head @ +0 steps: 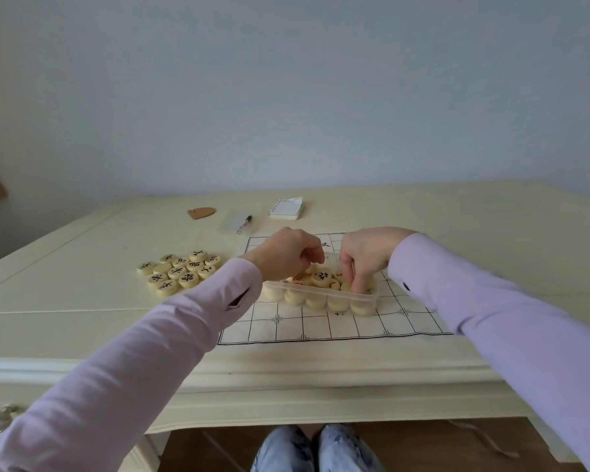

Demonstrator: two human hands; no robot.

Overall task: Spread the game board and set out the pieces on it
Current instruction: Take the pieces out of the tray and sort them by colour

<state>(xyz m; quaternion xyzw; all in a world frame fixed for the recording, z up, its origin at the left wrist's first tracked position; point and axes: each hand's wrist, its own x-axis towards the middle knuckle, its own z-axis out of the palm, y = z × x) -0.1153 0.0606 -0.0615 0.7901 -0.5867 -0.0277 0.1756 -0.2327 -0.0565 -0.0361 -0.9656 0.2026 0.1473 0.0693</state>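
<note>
The board lies spread flat on the table, near the front edge. A clear box full of pieces sits on its middle. Both hands are in the box. The left hand has its fingers curled down over the far left side. The right hand digs its fingers among the pieces at the near right corner. I cannot tell whether either one grips a piece. A pile of black-marked pieces lies on the table left of the board. A pen and a notepad lie at the far side.
</note>
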